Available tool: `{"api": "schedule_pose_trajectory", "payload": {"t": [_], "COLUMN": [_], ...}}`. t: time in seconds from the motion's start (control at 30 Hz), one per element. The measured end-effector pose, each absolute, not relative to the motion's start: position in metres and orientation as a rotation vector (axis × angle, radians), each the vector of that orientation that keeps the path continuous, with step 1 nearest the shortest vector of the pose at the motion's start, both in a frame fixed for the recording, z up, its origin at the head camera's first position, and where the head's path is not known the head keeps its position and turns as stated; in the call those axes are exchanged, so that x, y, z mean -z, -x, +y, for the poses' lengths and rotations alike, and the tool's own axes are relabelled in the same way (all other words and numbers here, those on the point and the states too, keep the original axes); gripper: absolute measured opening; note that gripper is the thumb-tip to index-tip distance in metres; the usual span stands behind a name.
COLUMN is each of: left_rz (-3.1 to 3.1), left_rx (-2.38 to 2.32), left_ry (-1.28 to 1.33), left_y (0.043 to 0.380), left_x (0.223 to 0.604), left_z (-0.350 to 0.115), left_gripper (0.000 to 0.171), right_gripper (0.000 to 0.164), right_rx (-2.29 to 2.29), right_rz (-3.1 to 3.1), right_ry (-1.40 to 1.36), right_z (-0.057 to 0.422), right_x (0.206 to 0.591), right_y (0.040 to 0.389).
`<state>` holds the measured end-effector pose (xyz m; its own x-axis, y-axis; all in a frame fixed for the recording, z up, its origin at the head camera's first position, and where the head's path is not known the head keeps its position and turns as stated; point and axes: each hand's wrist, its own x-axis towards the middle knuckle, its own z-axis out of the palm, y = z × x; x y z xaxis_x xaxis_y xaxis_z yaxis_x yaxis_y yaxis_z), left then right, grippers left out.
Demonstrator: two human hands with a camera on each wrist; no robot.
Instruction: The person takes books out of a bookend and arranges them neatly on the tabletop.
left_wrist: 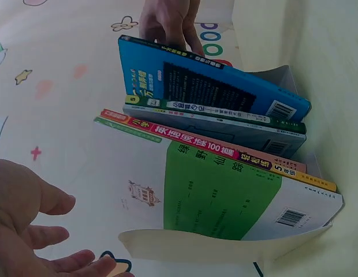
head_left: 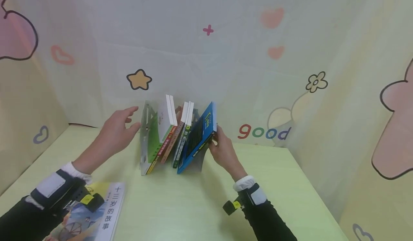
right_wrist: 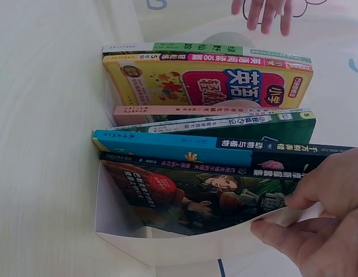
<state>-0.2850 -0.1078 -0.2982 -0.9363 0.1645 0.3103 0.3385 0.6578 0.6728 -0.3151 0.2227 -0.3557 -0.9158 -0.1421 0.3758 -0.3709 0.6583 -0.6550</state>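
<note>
Flat book (head_left: 110,212) lies nearest; right hand (head_left: 224,153) pinches the holder (right_wrist: 185,249) by one end; left hand (head_left: 113,131) wide, empty, near its other end; blue book (head_left: 197,138) inside leans steeply, so a tug could topple it

The left hand (head_left: 116,130) and right hand (head_left: 224,151) are bare, below black sleeves (head_left: 269,221) and white cuffs (head_left: 244,183). Each wrist bears a black strap (head_left: 66,179), a pale rectangular patch (head_left: 51,184) and a blocky black-and-yellow device (head_left: 94,202), probably a camera.
</note>
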Motion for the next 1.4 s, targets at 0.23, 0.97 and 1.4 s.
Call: {"api": "schedule_pose_trajectory", "payload": {"t": [0.23,0.97,1.4], "left_rz": [-2.692,-2.601,-2.543], "left_rx": [1.244,1.518,1.915], "left_ry": [0.336,0.260,0.125], "left_y": [0.320,0.347,0.346], "left_x": [0.308,0.328,0.331], "left_z": [-0.093,-0.096,-0.095], "left_gripper": [0.064,0.064,0.063], "right_gripper": [0.062,0.063,0.064], "right_rx": [-1.084,-1.112,-1.105], "right_rz": [-2.575,-2.594,-2.610], "right_ry": [-0.398,-0.387,-0.385], "right_z": [0.224,0.221,0.222], "right_x": [0.356,0.356,0.354], "right_y": [0.313,0.314,0.314]}}
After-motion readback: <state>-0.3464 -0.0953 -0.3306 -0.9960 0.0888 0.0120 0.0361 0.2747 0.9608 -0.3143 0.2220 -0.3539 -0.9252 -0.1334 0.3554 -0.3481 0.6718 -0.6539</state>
